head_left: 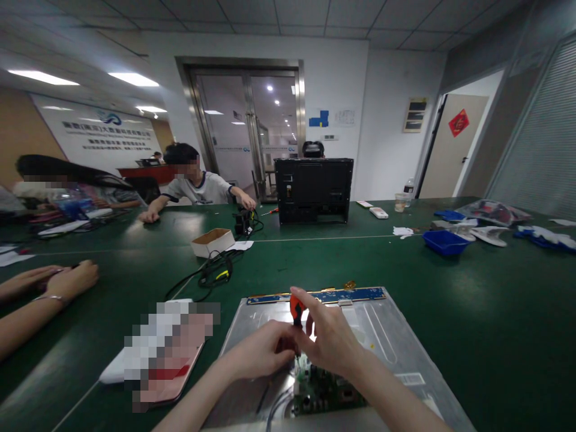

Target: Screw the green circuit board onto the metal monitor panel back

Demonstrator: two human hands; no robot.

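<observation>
My right hand (330, 336) grips a screwdriver (296, 307) with a red-orange and black handle, held upright with the index finger near its top. Curled in from the left, my left hand (265, 351) has its fingertips closed at the lower part of the screwdriver. The tip points down at the edge of a green circuit board (315, 393), where the exact contact is hidden. That board lies on a silvery metal panel (382, 336) in front of me. Along the panel's far edge runs a narrow blue circuit strip (360, 294). Dark wires (278, 408) lie at the board's left.
Left of the panel are a pink phone (175, 372) and a white object (114, 367). Beyond are black cables (216, 273), a small open box (211, 243), a black display back (314, 192) and a blue tray (445, 243). Another person's hands (72, 282) rest at the left; co-workers sit across.
</observation>
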